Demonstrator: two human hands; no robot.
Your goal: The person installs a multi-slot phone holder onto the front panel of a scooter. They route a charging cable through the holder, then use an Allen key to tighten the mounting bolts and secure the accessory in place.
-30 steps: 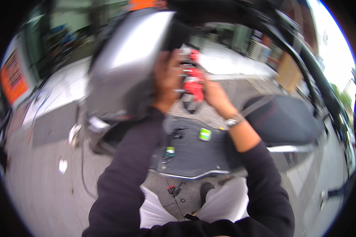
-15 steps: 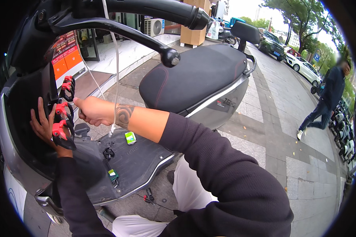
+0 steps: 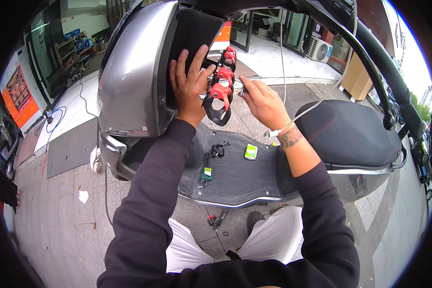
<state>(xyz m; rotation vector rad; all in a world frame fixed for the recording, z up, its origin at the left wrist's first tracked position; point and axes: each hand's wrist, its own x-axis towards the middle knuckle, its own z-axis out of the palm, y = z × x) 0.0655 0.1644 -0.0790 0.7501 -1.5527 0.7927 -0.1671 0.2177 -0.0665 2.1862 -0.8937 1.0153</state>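
My left hand (image 3: pixel 191 81) lies against the black inner panel (image 3: pixel 189 33) of a grey scooter's front, its fingers spread. Beside its thumb, a black rack with red hooks (image 3: pixel 222 86) stands out from the panel. My right hand (image 3: pixel 264 103) is closed on a thin metal hex key (image 3: pixel 241 87), most of it hidden by the fingers, at the right side of the rack. On the footboard (image 3: pixel 240 180) below lie a set of hex keys in a green holder (image 3: pixel 206 172), a small black clip-like part (image 3: pixel 218 150) and a green-and-white box (image 3: pixel 250 152).
A white cable (image 3: pixel 317 103) hangs past my right wrist. The scooter's black seat (image 3: pixel 350 132) is to the right, with the handlebar (image 3: pixel 384 62) above. A red-and-black tool (image 3: pixel 212 221) lies on the paving near my feet. A cardboard box (image 3: pixel 357 79) stands behind.
My view has swung to the left, so the scooter's front now sits nearer the middle. The left hand stays on the panel; the right hand remains at the rack, its back turned more toward me.
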